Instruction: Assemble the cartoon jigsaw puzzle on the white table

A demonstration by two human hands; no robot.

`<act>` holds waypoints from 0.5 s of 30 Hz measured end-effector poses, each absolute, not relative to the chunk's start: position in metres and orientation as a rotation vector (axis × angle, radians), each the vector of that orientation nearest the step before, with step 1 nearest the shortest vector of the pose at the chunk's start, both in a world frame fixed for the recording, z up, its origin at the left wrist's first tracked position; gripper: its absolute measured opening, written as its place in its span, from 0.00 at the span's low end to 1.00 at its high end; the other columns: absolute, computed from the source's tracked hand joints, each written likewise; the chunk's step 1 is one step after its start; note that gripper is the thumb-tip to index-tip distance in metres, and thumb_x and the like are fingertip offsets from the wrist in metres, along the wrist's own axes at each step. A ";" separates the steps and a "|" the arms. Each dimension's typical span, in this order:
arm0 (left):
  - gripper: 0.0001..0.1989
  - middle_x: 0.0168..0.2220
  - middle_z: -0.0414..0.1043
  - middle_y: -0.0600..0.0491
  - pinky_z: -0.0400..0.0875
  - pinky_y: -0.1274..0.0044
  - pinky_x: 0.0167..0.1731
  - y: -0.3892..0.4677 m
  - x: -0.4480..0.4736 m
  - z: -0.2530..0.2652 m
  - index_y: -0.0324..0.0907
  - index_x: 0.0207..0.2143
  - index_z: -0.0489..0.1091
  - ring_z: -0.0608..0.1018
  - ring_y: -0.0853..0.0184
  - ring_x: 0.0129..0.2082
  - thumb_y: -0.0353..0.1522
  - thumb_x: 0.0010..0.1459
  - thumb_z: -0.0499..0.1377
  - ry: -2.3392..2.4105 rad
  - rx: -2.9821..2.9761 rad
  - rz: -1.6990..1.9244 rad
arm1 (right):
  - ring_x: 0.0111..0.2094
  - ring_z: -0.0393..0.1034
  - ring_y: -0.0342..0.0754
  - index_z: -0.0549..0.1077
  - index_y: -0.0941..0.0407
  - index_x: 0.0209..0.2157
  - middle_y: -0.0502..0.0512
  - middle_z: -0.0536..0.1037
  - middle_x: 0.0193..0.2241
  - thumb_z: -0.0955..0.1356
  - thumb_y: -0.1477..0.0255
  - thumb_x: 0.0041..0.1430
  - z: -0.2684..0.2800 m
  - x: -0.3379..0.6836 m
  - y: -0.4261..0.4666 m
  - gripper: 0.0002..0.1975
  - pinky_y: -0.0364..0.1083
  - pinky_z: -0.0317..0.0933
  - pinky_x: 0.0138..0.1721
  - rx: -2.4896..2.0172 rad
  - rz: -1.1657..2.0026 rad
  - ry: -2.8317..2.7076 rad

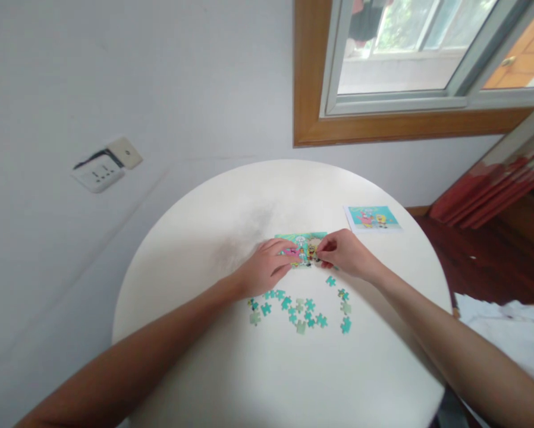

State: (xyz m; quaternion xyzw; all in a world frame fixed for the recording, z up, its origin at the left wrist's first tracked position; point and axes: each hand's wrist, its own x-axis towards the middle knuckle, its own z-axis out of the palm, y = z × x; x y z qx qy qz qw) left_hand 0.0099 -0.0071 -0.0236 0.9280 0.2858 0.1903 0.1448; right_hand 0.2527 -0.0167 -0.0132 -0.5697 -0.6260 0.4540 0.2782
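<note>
A partly joined jigsaw puzzle (301, 241) with colourful cartoon figures lies near the middle of the white table. My left hand (269, 264) rests flat over its left side, fingers stretched out and covering part of the picture. At the puzzle's right edge, the thumb and fingers of my right hand (341, 252) are pinched on a puzzle piece, mostly hidden by the fingertips. Several loose teal and pale green puzzle pieces (309, 305) are scattered in front of the puzzle. More pieces (346, 324) lie in a short line below my right hand.
A picture card (374, 218) with cartoon figures on teal lies at the right back of the round white table (195, 238). Beyond the table stand a wall with a socket (98, 172) and a wood-framed window (311, 128). A red curtain (485, 190) hangs at right.
</note>
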 end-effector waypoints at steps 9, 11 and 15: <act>0.20 0.58 0.65 0.50 0.58 0.61 0.59 -0.010 0.013 -0.028 0.56 0.56 0.70 0.63 0.57 0.61 0.30 0.64 0.54 0.829 2.751 0.397 | 0.19 0.71 0.44 0.74 0.59 0.22 0.54 0.78 0.18 0.66 0.78 0.49 -0.023 0.250 -0.017 0.05 0.40 0.63 0.21 -1.562 1.184 -1.782; 0.20 0.59 0.65 0.50 0.58 0.61 0.59 -0.010 0.013 -0.029 0.56 0.56 0.70 0.63 0.56 0.61 0.30 0.64 0.54 0.834 2.748 0.399 | 0.19 0.71 0.43 0.74 0.59 0.22 0.54 0.77 0.17 0.66 0.78 0.48 -0.021 0.248 -0.017 0.06 0.40 0.62 0.20 -1.585 1.159 -1.797; 0.20 0.59 0.64 0.50 0.58 0.61 0.59 -0.009 0.012 -0.030 0.55 0.56 0.71 0.63 0.56 0.61 0.30 0.64 0.54 0.842 2.738 0.410 | 0.17 0.68 0.42 0.74 0.59 0.20 0.53 0.76 0.16 0.66 0.79 0.47 -0.019 0.247 -0.019 0.07 0.40 0.59 0.19 -1.610 1.091 -1.863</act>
